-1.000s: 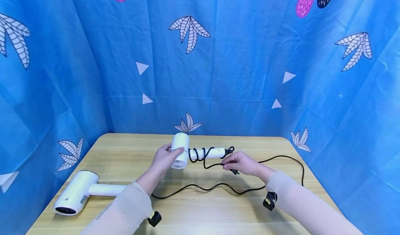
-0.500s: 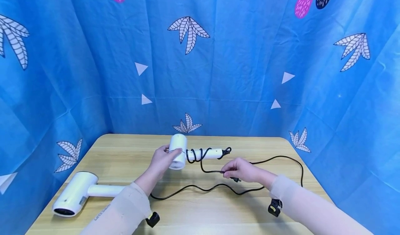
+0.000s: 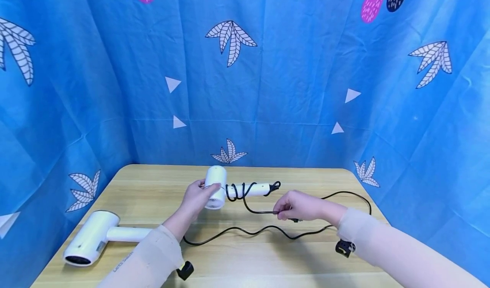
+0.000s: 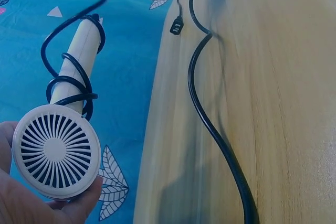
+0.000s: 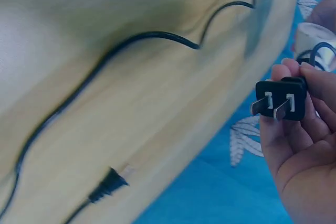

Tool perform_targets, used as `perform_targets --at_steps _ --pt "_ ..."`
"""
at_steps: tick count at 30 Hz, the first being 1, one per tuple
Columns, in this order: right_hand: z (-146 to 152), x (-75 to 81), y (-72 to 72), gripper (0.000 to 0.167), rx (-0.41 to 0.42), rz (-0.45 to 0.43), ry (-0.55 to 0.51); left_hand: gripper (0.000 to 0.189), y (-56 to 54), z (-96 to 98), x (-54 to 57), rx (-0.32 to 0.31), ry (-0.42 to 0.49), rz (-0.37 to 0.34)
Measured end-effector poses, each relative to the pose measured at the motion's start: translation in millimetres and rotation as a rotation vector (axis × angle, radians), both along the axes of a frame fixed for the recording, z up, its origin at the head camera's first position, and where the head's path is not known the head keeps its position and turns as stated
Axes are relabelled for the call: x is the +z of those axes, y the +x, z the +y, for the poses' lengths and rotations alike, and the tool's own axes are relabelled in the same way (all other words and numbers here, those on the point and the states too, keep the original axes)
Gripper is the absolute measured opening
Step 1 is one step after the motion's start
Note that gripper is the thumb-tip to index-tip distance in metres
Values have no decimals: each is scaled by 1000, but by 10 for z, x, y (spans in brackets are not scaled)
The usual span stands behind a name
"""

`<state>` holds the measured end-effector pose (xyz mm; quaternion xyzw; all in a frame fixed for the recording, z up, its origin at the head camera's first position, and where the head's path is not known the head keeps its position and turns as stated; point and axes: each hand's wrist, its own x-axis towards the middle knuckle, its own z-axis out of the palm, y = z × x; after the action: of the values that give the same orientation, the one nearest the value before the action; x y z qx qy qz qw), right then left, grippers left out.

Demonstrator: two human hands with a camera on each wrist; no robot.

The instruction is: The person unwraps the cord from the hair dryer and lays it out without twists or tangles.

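My left hand (image 3: 194,199) grips a white hair dryer (image 3: 216,177) by its barrel, held above the table with the handle pointing right. Several loops of its black cord (image 3: 260,212) go round the handle. From there the cord runs to my right hand (image 3: 300,205), which pinches it close to the plug. In the right wrist view the two-pin plug (image 5: 281,100) sticks out of the fingers. The left wrist view shows the round slotted grille (image 4: 55,150) at the barrel's end, with fingers around it.
A second white hair dryer (image 3: 92,238) lies on the table at left, its handle partly behind my left sleeve. Its black cord (image 3: 252,232) snakes to the right and curves back behind my right arm. That cord's plug (image 5: 108,184) lies on the wooden table (image 3: 237,266).
My right hand has moved down and slightly right with the cord, drawing it away from the handle. The held hair dryer has shifted a little left and down.
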<state>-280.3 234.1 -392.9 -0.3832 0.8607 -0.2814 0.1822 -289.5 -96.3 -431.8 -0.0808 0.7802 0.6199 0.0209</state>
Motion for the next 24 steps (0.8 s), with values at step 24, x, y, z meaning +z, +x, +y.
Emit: perform_targets --at_steps 24 --pt "-38 692 -22 12 -32 266 -18 78 42 -12 -32 -9 9 -1"
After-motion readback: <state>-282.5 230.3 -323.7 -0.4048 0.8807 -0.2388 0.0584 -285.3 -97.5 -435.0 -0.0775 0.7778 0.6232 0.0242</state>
